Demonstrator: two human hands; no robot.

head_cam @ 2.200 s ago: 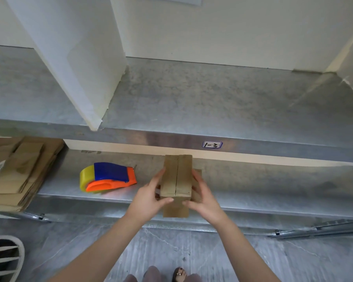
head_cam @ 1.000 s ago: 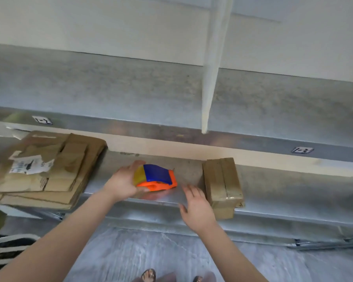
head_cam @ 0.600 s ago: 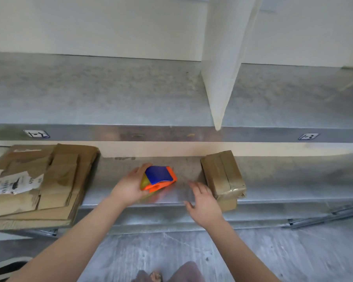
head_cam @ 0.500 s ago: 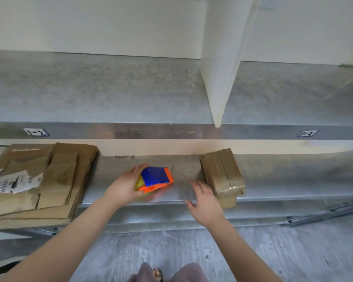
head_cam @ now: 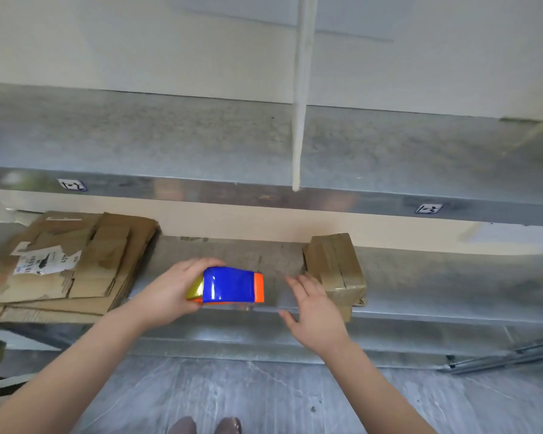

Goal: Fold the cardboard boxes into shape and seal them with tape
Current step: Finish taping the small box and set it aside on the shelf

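- Left hand wraps the blue-and-orange tape dispenser at frame centre, over the lower shelf; likely fetching it for sealing.
- Right hand is spread and holds nothing, just left of the small cardboard box; probably poised to steady it.
- Box sits folded at the shelf's front edge, right of centre.
- Flattened cardboard stack lies at left, its shipping label unreadable.
- Shelf tags: "1-3" at right and apparently "1-2" at left.
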